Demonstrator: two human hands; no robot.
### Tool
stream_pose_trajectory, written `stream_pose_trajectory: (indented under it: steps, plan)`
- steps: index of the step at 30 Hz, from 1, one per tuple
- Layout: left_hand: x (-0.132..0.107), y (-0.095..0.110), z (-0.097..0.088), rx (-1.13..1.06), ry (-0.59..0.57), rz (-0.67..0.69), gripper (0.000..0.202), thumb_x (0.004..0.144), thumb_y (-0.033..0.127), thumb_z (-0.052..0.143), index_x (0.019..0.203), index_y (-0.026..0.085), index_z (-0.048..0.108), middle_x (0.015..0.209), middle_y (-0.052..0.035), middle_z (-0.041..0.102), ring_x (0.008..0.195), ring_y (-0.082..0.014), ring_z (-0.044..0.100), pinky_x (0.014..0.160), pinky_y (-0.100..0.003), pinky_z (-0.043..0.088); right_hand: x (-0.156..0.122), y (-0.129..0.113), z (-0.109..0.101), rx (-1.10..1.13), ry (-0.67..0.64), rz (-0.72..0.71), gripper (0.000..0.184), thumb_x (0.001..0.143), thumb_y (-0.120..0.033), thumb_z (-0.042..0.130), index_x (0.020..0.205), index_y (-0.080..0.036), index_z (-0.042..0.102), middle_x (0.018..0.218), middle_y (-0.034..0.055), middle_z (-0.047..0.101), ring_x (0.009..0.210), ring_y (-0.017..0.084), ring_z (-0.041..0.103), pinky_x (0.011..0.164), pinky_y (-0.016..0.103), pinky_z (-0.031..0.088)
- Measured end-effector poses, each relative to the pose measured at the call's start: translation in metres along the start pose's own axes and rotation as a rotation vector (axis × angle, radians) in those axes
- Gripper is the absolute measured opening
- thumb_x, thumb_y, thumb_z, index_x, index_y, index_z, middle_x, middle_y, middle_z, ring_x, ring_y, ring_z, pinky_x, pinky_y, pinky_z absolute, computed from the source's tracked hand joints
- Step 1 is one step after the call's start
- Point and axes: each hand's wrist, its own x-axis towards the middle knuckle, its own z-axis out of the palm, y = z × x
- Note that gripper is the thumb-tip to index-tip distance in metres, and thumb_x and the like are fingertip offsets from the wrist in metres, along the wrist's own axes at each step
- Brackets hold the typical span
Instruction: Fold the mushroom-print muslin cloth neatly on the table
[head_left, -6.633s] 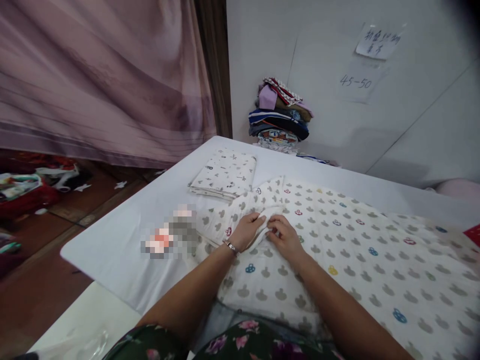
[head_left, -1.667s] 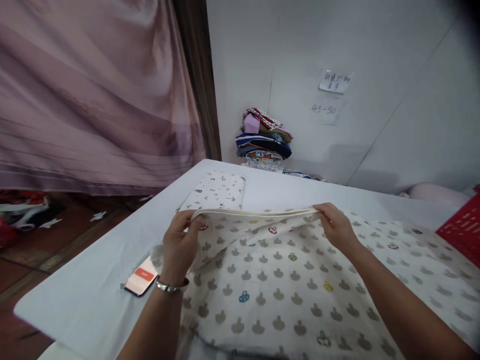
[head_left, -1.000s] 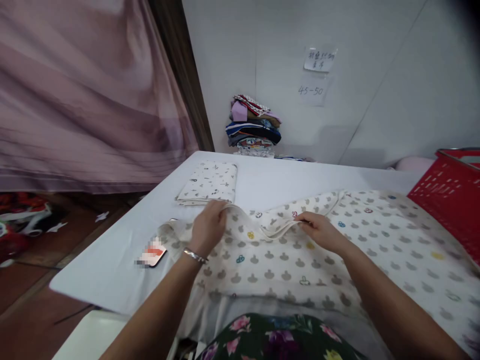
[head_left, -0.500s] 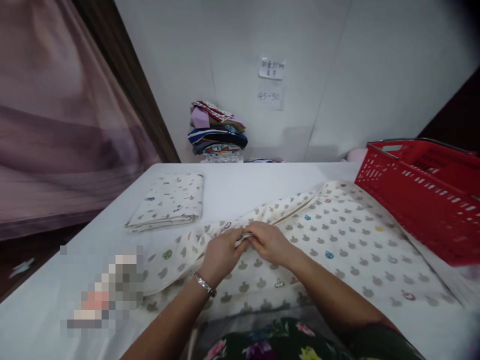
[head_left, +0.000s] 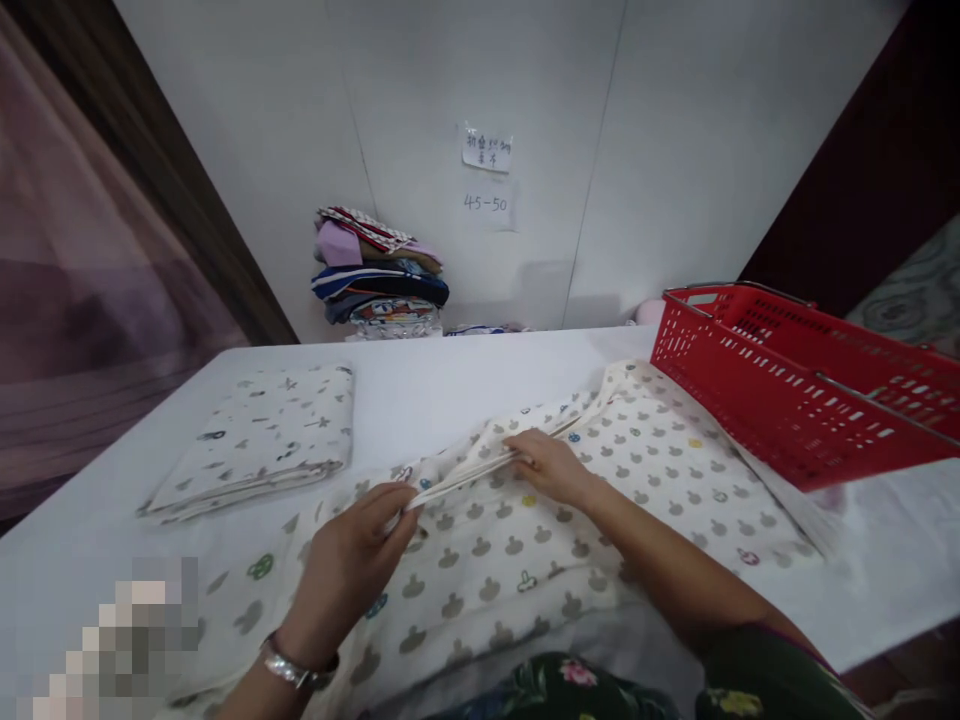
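Note:
A cream cloth (head_left: 487, 560) printed with grey mushroom-like shapes and a few coloured ones lies spread across the table in front of me. My left hand (head_left: 360, 550), with a silver bracelet at its wrist, pinches the cloth's edge left of the middle. Farther right, my right hand (head_left: 551, 465) pinches the same edge. Between the two hands the edge runs as a taut, slightly raised strip. Left of the spread cloth lies a folded patterned cloth (head_left: 270, 430), apart from both hands.
A red plastic basket (head_left: 757, 380) with metal handles stands on the right of the white table (head_left: 480, 365). Behind the table is a stack of folded clothes (head_left: 379, 270) by the wall. Two paper notes (head_left: 486, 150) hang there. A pink curtain (head_left: 90, 350) hangs at left.
My hands, close together before, have moved apart along the cloth's edge, the left one going left and nearer to me. The view has turned a little to the right.

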Motion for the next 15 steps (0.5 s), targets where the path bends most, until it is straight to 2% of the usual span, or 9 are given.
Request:
stream_pose_trajectory:
  steps: [3,5,8,11,15]
  plan:
    - [-0.003,-0.004,-0.011,-0.038,-0.028,-0.025,0.021,0.083,0.039,0.049,0.087,0.025,0.064,0.095,0.0006,0.067,0.078,-0.0131,0.064,0.061,-0.018,0.049,-0.010,0.028,-0.014,-0.055,0.080,0.053,0.034,0.082,-0.019,0.049,0.116,-0.022,0.054,0.113,0.0088,0.059,0.108,0.021,0.051,0.088,0.037,0.046]
    - [-0.004,-0.005,-0.016,-0.049,-0.048,-0.037,0.020,0.083,0.039,0.049,0.084,0.024,0.063,0.091,0.0012,0.067,0.074,-0.0120,0.063,0.060,-0.018,0.047,-0.021,0.046,-0.023,-0.068,0.181,0.100,0.030,0.083,-0.020,0.048,0.112,-0.022,0.056,0.115,0.0092,0.057,0.109,0.021,0.051,0.088,0.037,0.046]
    - [-0.003,-0.007,-0.017,-0.053,-0.061,-0.049,0.020,0.083,0.039,0.049,0.083,0.023,0.062,0.088,0.0008,0.066,0.074,-0.0122,0.062,0.062,-0.018,0.046,-0.041,0.067,-0.032,-0.081,0.320,0.220,0.021,0.083,-0.022,0.047,0.099,-0.022,0.061,0.105,0.0085,0.060,0.100,0.021,0.055,0.081,0.037,0.049]
    - [-0.001,-0.007,-0.015,-0.061,-0.055,-0.049,0.021,0.082,0.040,0.049,0.083,0.023,0.062,0.087,0.0005,0.066,0.073,-0.0122,0.061,0.062,-0.019,0.045,-0.059,0.078,-0.032,-0.088,0.334,0.261,0.018,0.084,-0.023,0.047,0.093,-0.023,0.062,0.097,0.0068,0.061,0.092,0.020,0.057,0.078,0.036,0.050]
    - [0.002,-0.005,-0.016,-0.061,-0.044,-0.053,0.021,0.082,0.039,0.050,0.082,0.023,0.062,0.084,0.0012,0.066,0.067,-0.0112,0.059,0.059,-0.019,0.045,-0.064,0.075,-0.025,-0.124,0.284,0.143,0.023,0.086,-0.022,0.044,0.103,-0.024,0.060,0.105,0.0067,0.061,0.101,0.020,0.054,0.087,0.038,0.047]
